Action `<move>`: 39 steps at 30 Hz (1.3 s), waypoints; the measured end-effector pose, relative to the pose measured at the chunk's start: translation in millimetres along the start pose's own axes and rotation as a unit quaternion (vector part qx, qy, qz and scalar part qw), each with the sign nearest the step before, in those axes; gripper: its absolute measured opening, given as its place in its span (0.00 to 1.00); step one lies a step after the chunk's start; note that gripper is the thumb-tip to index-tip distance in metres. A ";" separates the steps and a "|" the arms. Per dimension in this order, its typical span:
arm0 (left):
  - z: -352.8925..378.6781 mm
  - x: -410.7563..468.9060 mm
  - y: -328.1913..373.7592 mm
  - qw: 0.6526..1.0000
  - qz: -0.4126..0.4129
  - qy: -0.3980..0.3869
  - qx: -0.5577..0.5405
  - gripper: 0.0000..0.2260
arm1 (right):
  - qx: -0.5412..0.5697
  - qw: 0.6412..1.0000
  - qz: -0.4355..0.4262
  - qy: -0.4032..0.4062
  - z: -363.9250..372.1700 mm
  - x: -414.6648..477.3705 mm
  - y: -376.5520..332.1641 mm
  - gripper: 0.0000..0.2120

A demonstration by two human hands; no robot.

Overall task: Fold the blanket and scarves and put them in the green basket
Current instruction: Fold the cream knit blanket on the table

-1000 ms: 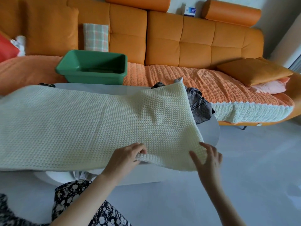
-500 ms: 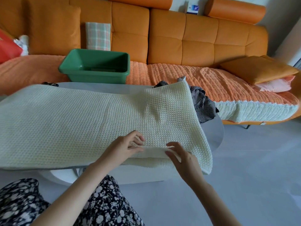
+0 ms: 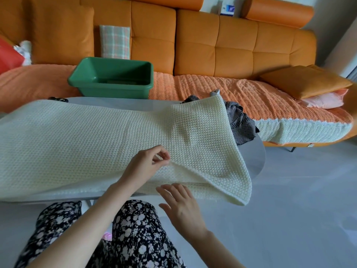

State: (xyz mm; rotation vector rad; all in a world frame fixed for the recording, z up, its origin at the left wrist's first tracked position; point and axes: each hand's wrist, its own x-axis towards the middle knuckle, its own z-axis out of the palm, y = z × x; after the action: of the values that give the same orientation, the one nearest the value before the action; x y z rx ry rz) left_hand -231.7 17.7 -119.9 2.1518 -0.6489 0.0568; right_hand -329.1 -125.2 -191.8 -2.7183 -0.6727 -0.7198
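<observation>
Two hands are at the near edge of the cream blanket [image 3: 87, 144], which lies spread over the grey surface [image 3: 256, 157]. The left hand [image 3: 144, 167] pinches a ridge of the blanket between thumb and forefinger. The right hand [image 3: 183, 206] hovers beside the edge, fingers [image 3: 174, 191] spread. Grey scarves [image 3: 240, 124] lie at the blanket's far corner. The green basket [image 3: 92, 85] sits on the sofa [image 3: 231, 47]. A blue box [image 3: 229, 9] behind it has print too small to read.

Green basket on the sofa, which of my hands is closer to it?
Left. The left hand pinches the blanket, closer to the green basket; the right hand is open by the blanket's near edge, farther back.
</observation>
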 end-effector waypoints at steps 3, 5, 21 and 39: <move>-2.6 3.5 1.6 1.000 -0.006 0.009 -0.019 0.05 | -0.014 1.000 0.025 0.002 10.6 6.9 1.0 0.16; -3.3 6.0 2.3 1.000 -0.007 0.016 -0.022 0.05 | -0.007 0.999 0.037 0.029 12.1 10.4 2.6 0.11; 11.3 -46.7 -4.7 0.995 0.027 -0.093 0.017 0.17 | 0.001 0.983 0.073 0.166 -19.9 -0.4 9.8 0.02; 18.0 -33.7 -6.8 0.955 0.190 -0.032 0.224 0.20 | 0.305 0.695 0.579 0.298 -63.5 -78.0 72.6 0.30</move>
State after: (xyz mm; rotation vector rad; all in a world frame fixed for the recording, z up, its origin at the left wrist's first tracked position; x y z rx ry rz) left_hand -260.9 21.9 -145.1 2.4304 -1.1740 0.3764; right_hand -379.1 -238.6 -187.1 -1.5655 0.7973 -0.7159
